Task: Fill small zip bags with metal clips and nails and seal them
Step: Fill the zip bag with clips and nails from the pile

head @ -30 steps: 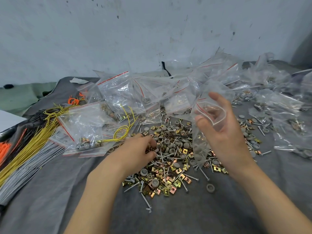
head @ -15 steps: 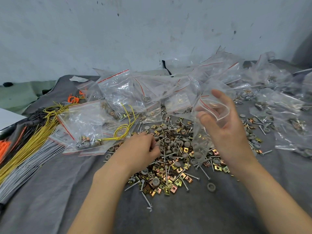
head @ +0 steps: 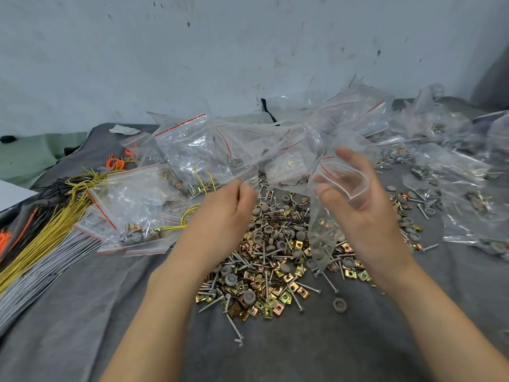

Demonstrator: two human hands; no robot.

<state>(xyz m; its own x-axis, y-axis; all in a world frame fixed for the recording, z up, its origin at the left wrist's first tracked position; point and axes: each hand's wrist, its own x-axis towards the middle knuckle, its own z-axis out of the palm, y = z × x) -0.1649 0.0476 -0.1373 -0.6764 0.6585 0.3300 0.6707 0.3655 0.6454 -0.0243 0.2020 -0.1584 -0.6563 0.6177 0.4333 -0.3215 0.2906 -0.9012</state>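
Red-striped bags [head: 187,150] lie heaped on grey cloth [head: 82,312] behind a pile of metal clips and nails [head: 264,279]. Over it the right hand [head: 366,216] pinches an open zip bag [head: 321,224] by its mouth. The left hand [head: 220,219] has its fingers bunched together, and I cannot tell whether they hold anything.

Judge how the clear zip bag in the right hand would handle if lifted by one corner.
The clear plastic zip bag with a red stripe is probably floppy: it hangs crumpled below the right hand. Likely bottom-heavy, as grey round caps seem to sit low inside. Its glossy film may slip.
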